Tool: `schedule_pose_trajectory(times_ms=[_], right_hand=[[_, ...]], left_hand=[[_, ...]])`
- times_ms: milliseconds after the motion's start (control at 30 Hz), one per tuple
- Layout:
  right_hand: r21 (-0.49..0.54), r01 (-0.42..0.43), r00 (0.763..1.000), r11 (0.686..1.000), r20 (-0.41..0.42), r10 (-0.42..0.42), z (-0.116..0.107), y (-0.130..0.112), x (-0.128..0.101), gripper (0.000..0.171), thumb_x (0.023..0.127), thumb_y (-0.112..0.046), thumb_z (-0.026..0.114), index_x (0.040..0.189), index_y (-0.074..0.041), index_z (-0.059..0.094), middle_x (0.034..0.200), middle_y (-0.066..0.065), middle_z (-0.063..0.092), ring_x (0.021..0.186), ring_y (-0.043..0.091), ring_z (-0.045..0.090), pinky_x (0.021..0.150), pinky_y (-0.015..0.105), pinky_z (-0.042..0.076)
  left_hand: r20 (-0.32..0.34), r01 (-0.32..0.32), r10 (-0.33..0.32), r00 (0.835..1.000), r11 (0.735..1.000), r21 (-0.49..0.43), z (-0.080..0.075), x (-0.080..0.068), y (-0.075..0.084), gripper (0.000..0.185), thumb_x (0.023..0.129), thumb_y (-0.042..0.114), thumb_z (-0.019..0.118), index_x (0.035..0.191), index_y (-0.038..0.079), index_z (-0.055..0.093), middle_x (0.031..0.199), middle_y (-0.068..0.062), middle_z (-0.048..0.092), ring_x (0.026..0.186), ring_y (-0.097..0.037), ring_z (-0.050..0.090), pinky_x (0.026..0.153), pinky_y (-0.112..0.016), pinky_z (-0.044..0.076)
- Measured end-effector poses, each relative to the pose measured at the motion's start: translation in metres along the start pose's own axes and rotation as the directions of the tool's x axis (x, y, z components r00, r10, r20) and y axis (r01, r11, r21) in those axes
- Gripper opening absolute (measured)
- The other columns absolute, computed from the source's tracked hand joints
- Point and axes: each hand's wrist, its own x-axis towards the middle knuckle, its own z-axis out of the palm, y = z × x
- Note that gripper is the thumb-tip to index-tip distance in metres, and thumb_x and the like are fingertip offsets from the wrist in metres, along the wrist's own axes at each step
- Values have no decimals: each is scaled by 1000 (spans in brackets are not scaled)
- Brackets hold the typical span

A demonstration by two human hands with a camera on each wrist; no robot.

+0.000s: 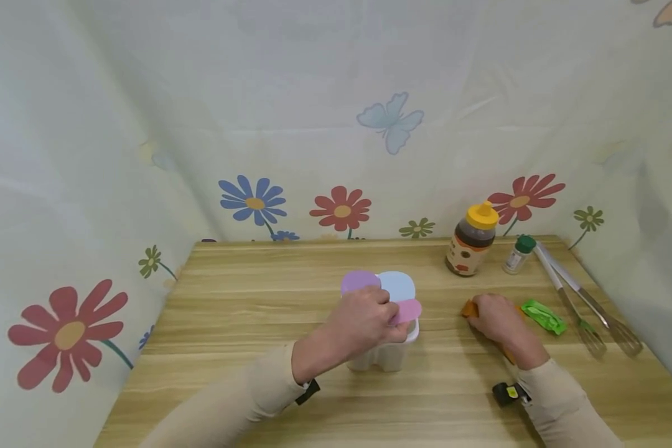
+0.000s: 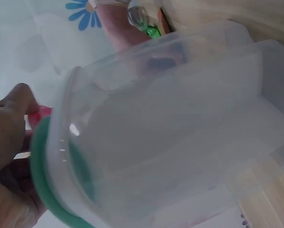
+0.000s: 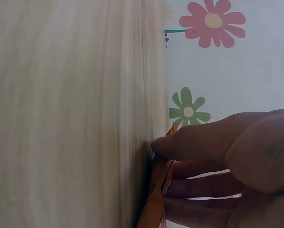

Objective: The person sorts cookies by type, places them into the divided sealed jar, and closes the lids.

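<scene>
Mid-counter [image 1: 246, 386], the left hand [image 1: 364, 323] grips the translucent multi-lidded seasoning container [image 1: 389, 354] from above — light, rigid, slick plastic, best held by its walls. The right hand [image 1: 495, 317] pinches an orange packet [image 1: 469, 308] — thin, floppy.

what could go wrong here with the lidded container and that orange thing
The left hand holds the translucent container only from the top, at its pastel lids; a lid could pop off or the container tip. The right hand presses a thin orange piece flat on the table, so its grip may slip. The honey bottle and green wrapper sit close enough to get bumped.
</scene>
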Motion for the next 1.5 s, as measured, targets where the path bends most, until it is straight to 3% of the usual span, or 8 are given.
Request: schedule_pose_trajectory(times_ms=[233, 400, 533, 767, 967, 1367, 1500], right_hand=[[49, -3, 1000, 999, -11, 4, 1, 2, -1, 32, 81, -16, 74, 103, 6, 67, 86, 16, 67, 71, 26, 60, 65, 44, 49], [71, 5, 999, 997, -39, -2, 2, 0, -1, 37, 81, -19, 76, 111, 2, 66, 87, 15, 68, 72, 25, 61, 65, 44, 50], [93, 26, 997, 995, -71, -19, 0, -3, -1, 42, 81, -19, 76, 116, 2, 64, 90, 16, 68, 74, 25, 62, 64, 43, 51], [148, 22, 995, 989, -95, -8, -8, -9, -5, 52, 81, -17, 75, 126, 1, 60, 103, 22, 68, 82, 28, 64, 67, 44, 52], [168, 40, 992, 985, -123, -19, -15, -16, -11, 48, 80, -16, 76, 124, -1, 63, 102, 19, 66, 83, 26, 63, 67, 43, 53], [189, 85, 970, 978, -239, -38, -30, -35, -19, 42, 81, -20, 78, 117, -1, 67, 105, 18, 65, 84, 27, 65, 69, 42, 56], [239, 123, 954, 963, -295, -49, -34, -40, -23, 40, 81, -16, 79, 115, 0, 68, 104, 16, 65, 84, 27, 67, 71, 42, 58]], left_hand=[[89, 52, -42, 995, 992, -118, -4, -2, -1, 28, 86, 37, 68, 69, 16, 71, 59, 8, 53, 55, -4, 41, 50, -15, 31], [96, 89, -70, 993, 973, -215, -6, -4, -4, 24, 87, 33, 69, 71, 15, 72, 63, 7, 60, 58, -5, 46, 52, -14, 34], [113, 112, -84, 990, 957, -269, -10, -5, -8, 22, 91, 32, 68, 81, 13, 75, 65, 6, 61, 60, -6, 47, 53, -14, 34], [162, 155, -105, 981, 931, -331, -11, -7, -12, 25, 93, 31, 66, 99, 10, 78, 83, 2, 72, 71, -7, 56, 63, -18, 45], [178, 191, -132, 975, 908, -374, -10, -8, -12, 25, 92, 30, 67, 101, 8, 77, 86, 0, 72, 74, -9, 58, 65, -19, 47], [219, 264, -178, 959, 842, -470, -10, -10, -19, 24, 91, 29, 69, 102, 10, 78, 74, 5, 63, 66, -6, 47, 54, -13, 36], [211, 263, -182, 960, 843, -469, -10, -10, -19, 23, 90, 29, 71, 101, 10, 78, 74, 5, 63, 66, -5, 47, 54, -13, 36]])
